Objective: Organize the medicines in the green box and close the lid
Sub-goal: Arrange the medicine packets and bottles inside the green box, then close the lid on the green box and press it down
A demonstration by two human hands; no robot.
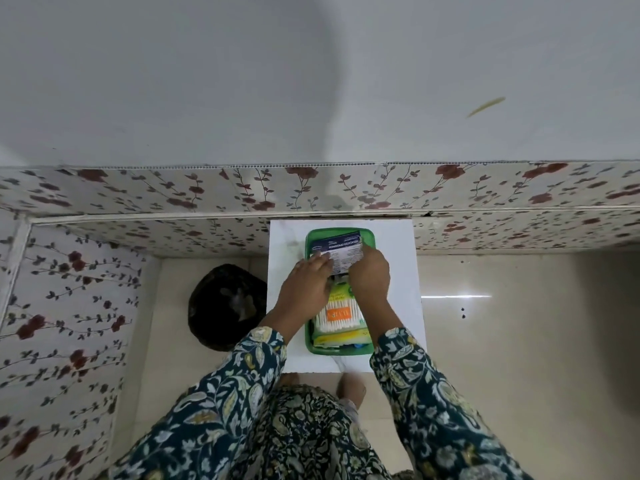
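The green box (311, 344) lies open on a small white table (391, 258). In its near half sits a clear pack of cotton swabs (337, 318) with an orange label, on top of yellow-green packets. Over the far half I hold a blue and white medicine packet (341, 249). My left hand (306, 287) pinches its left near edge. My right hand (369, 275) grips its right near corner. Both hands hover over the middle of the box and hide what lies under them. No lid is in view.
A dark round bin (221, 306) stands on the floor left of the table. Floral-patterned wall panels (138, 192) run behind the table and along the left. Glossy beige floor (519, 323) spreads to the right. My feet are just under the table's near edge.
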